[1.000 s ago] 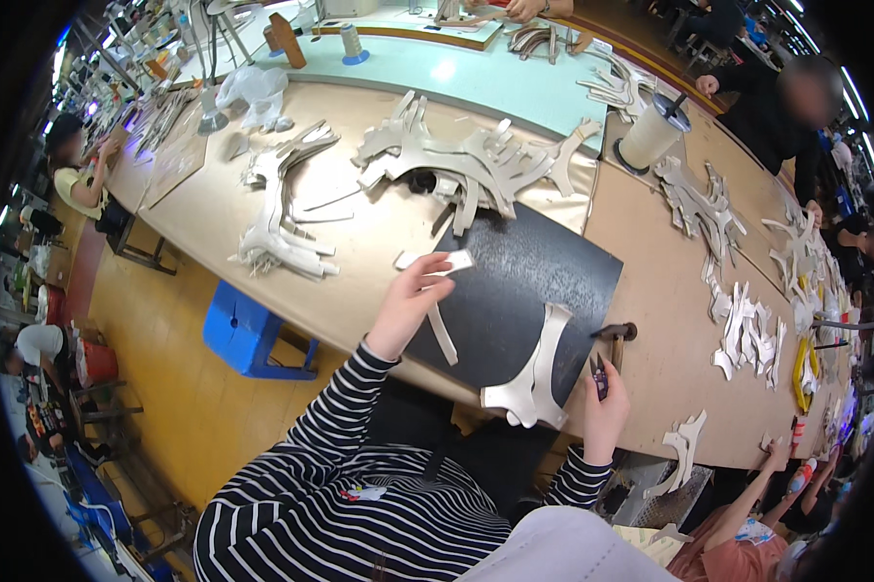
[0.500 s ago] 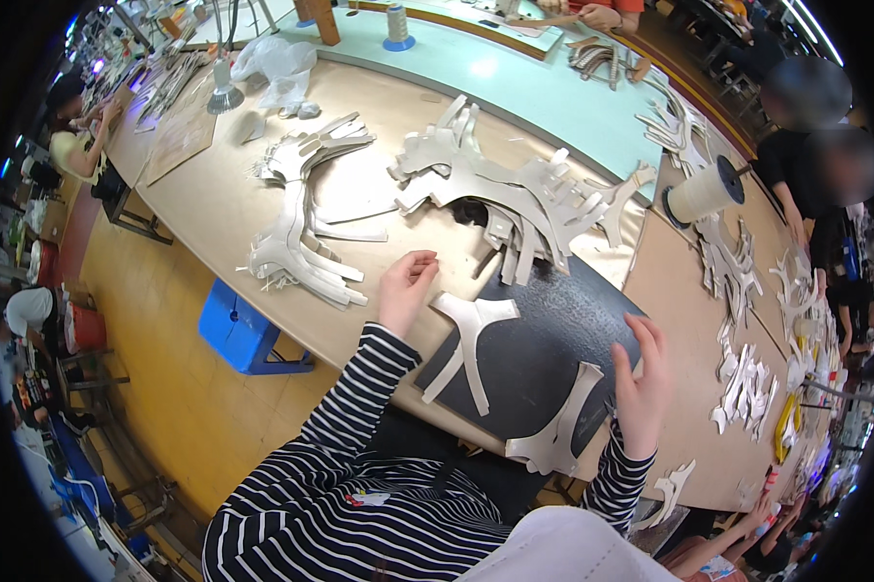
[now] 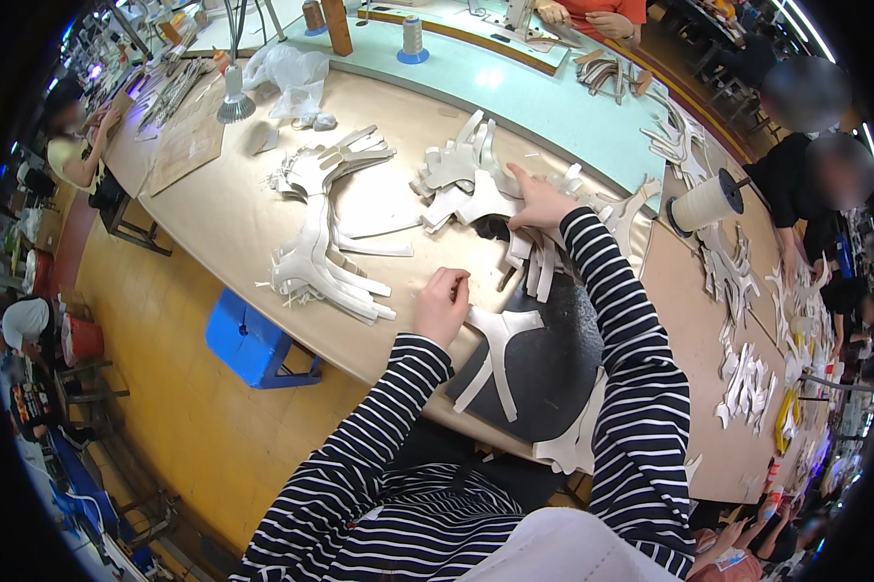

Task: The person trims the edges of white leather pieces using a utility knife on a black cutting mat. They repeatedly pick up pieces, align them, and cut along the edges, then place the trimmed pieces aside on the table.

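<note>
At the far left of the table (image 3: 214,228) lay a fanned stack (image 3: 325,247) of pale cut pieces, well apart from either hand. Right of it, the person's left hand (image 3: 443,307) rested with its fingers curled in, pressing down on the top arm of a white Y-shaped piece (image 3: 500,351). The hand was not clamped around the piece; only the knuckles and fingertips bore on it. That piece lay flat, mostly on a dark mat (image 3: 544,373), its forked end up beside the left hand and its long stem running down and toward the person's body. So the piece sat just right of and below the left hand, touching it, and the left was plainly the nearer hand.

Farther right and farther across the table, the right hand (image 3: 537,201) was stretched out with fingers spread flat on top of a heap (image 3: 476,179) of similar white pieces. It seemed to press or sort rather than pinch; whether any single piece was gripped under the palm, I could not tell. Another white piece (image 3: 575,438) hung over the mat's near edge, under the right sleeve. A cone (image 3: 706,203) of cream thread lay on its side farther right.
</note>
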Demonstrator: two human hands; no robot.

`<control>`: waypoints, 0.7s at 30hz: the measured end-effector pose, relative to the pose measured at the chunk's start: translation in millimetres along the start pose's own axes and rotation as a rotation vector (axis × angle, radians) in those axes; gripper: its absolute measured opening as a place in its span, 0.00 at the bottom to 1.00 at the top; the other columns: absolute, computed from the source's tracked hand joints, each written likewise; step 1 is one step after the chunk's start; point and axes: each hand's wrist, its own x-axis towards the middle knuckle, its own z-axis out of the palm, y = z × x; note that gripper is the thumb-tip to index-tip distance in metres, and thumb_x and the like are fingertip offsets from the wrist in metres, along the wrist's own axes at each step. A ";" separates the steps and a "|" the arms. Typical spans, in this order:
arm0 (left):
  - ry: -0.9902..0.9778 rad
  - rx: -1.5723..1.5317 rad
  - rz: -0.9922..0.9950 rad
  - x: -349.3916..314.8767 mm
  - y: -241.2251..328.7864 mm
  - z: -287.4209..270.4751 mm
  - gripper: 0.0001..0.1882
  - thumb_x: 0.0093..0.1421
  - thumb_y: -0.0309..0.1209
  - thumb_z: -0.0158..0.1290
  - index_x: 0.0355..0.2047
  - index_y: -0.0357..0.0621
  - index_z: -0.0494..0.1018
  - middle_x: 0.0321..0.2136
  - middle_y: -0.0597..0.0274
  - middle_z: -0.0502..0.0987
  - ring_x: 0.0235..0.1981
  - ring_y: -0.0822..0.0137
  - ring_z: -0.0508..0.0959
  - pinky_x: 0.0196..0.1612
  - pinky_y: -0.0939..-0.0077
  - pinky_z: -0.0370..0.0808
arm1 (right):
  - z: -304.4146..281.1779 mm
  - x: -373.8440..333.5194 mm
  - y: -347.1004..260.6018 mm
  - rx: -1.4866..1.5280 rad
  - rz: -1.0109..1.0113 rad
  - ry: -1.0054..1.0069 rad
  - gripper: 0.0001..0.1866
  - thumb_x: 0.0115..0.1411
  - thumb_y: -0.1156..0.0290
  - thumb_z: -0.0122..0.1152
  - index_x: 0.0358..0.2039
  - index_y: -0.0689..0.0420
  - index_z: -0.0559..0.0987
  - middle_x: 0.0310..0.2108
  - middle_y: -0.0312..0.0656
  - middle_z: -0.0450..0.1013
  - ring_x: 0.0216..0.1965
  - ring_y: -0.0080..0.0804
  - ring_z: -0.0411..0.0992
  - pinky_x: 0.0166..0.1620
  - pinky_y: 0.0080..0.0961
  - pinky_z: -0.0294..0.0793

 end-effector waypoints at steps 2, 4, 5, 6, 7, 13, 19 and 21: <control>-0.007 -0.004 -0.017 -0.7 -0.8 0.6 0.04 0.60 0.22 0.53 0.36 0.38 0.76 0.31 0.55 0.77 0.27 0.58 0.80 0.30 0.70 0.77 | 7.6 6.4 -0.8 -0.087 -0.055 0.062 0.59 0.39 0.58 0.74 0.69 0.54 0.52 0.56 0.66 0.66 0.59 0.62 0.65 0.64 0.42 0.62; -0.009 0.006 -0.003 -1.0 -1.9 1.3 0.04 0.60 0.21 0.53 0.35 0.38 0.76 0.31 0.55 0.77 0.26 0.61 0.80 0.29 0.71 0.77 | 13.3 5.5 -3.9 -0.156 -0.051 0.081 0.58 0.37 0.58 0.74 0.69 0.54 0.53 0.54 0.66 0.67 0.57 0.62 0.67 0.62 0.43 0.65; -0.017 0.008 0.001 -1.1 -2.4 1.5 0.04 0.60 0.21 0.54 0.35 0.37 0.76 0.31 0.55 0.77 0.27 0.63 0.80 0.28 0.73 0.78 | 14.3 4.7 -5.4 -0.174 -0.030 0.073 0.58 0.37 0.57 0.74 0.69 0.53 0.53 0.54 0.65 0.68 0.57 0.61 0.67 0.61 0.44 0.67; -0.015 0.013 0.028 -0.9 -2.6 1.6 0.03 0.60 0.20 0.54 0.35 0.36 0.76 0.31 0.55 0.77 0.27 0.65 0.80 0.28 0.75 0.78 | 13.9 4.7 -6.9 -0.186 -0.025 0.075 0.58 0.38 0.57 0.74 0.68 0.53 0.54 0.54 0.65 0.68 0.57 0.61 0.67 0.59 0.44 0.68; -0.026 0.016 0.014 -0.8 -2.6 1.7 0.03 0.60 0.20 0.54 0.35 0.36 0.76 0.31 0.55 0.77 0.27 0.64 0.80 0.28 0.74 0.78 | 11.4 5.4 -7.5 -0.209 -0.015 0.049 0.55 0.37 0.59 0.73 0.66 0.57 0.57 0.51 0.63 0.71 0.52 0.58 0.71 0.56 0.41 0.71; -0.013 0.019 0.000 -0.7 -1.1 2.7 0.03 0.59 0.23 0.53 0.34 0.40 0.76 0.31 0.57 0.76 0.27 0.59 0.79 0.32 0.68 0.76 | -23.7 22.7 -2.6 0.022 0.106 -0.169 0.38 0.35 0.61 0.70 0.49 0.68 0.75 0.39 0.59 0.77 0.38 0.49 0.77 0.42 0.32 0.76; -0.026 0.025 0.011 -0.8 -3.0 2.7 0.04 0.59 0.24 0.53 0.34 0.41 0.76 0.31 0.57 0.76 0.28 0.59 0.79 0.32 0.67 0.77 | -42.4 13.7 11.3 0.604 -0.007 -0.135 0.27 0.42 0.68 0.68 0.43 0.70 0.77 0.36 0.48 0.78 0.38 0.36 0.74 0.45 0.27 0.73; -0.055 -0.005 -0.007 -1.2 -0.5 0.7 0.05 0.60 0.26 0.53 0.36 0.42 0.76 0.32 0.58 0.76 0.29 0.59 0.79 0.33 0.66 0.77 | -47.0 9.2 16.3 0.610 -0.018 -0.159 0.32 0.44 0.69 0.66 0.50 0.69 0.73 0.42 0.46 0.76 0.42 0.34 0.73 0.50 0.25 0.71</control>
